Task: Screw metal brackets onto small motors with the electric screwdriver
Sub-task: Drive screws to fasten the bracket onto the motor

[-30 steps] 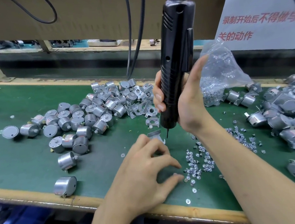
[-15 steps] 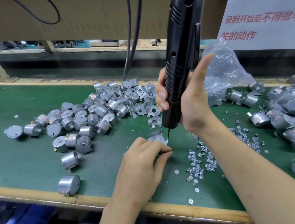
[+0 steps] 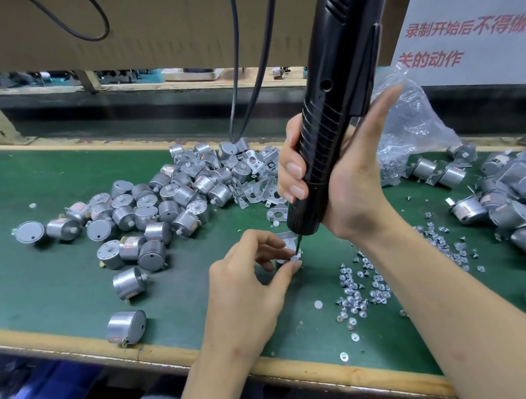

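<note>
My right hand (image 3: 346, 179) grips the black electric screwdriver (image 3: 333, 107) upright, its bit tip down at a small screw near my left fingertips. My left hand (image 3: 250, 283) pinches that screw (image 3: 294, 258) against a metal bracket (image 3: 286, 238), which sits on a motor mostly hidden under my fingers. A heap of silver motors (image 3: 148, 209) lies to the left. Loose brackets (image 3: 260, 183) lie behind the driver. Loose screws (image 3: 361, 286) are scattered right of my left hand.
The green mat (image 3: 40, 282) ends in a wooden front edge (image 3: 160, 351). A clear plastic bag (image 3: 414, 122) of parts stands behind my right hand. Finished motors with brackets (image 3: 516, 196) pile at the right. Black cables (image 3: 244, 73) hang from above.
My left hand curled from lying flat to pinching a screw at the bracket. The driver tip came down onto that screw. The view moved closer.
</note>
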The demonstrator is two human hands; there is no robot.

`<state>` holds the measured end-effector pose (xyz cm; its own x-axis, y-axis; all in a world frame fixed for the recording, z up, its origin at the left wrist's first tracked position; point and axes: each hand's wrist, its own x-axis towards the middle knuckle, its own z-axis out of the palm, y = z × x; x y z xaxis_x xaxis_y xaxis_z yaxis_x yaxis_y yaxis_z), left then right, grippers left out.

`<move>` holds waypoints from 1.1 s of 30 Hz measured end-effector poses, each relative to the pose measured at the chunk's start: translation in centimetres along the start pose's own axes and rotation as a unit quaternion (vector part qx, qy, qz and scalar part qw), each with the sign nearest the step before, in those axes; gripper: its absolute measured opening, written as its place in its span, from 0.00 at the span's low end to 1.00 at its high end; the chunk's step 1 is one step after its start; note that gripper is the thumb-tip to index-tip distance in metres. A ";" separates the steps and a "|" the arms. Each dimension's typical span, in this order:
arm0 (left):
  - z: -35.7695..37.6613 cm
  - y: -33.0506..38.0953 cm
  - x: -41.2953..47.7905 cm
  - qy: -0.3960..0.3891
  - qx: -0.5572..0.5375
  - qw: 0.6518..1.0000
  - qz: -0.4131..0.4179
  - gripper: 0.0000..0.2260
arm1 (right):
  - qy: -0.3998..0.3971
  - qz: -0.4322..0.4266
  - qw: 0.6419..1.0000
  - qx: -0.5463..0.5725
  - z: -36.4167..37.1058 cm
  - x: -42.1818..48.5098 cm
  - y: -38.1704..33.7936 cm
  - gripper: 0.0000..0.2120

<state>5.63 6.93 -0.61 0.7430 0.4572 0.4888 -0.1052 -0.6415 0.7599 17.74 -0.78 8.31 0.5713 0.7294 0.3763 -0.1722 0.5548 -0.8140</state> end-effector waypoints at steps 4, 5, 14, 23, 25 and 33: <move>0.0 0.0 0.0 0.003 -0.004 1.000 0.004 0.17 | -0.005 0.005 1.000 -0.010 0.1 -0.1 0.4 0.41; 0.0 0.0 0.0 0.003 -0.008 1.000 0.004 0.17 | -0.005 0.005 1.000 -0.012 0.1 -0.1 0.4 0.41; 0.0 -0.2 0.1 0.006 -0.007 1.000 0.009 0.16 | -0.011 0.005 1.000 -0.011 0.3 -0.1 0.6 0.41; -0.5 -0.4 0.3 -0.046 0.084 0.995 -0.021 0.26 | 0.046 -0.031 0.996 -0.071 -1.0 0.5 0.0 0.40; -0.4 -0.7 0.3 -0.089 0.095 0.991 -0.032 0.29 | 0.081 -0.044 0.990 -0.107 -1.6 0.7 0.2 0.42; -0.3 -1.2 0.4 -0.118 0.124 0.984 -0.039 0.25 | 0.131 -0.031 0.969 -0.205 -2.6 0.9 2.0 0.41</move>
<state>5.85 8.11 -1.18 0.8781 0.3739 0.2986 0.1011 -0.7549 0.6481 19.96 -0.10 5.89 0.7644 0.5423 0.3487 0.1721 0.3495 -0.9210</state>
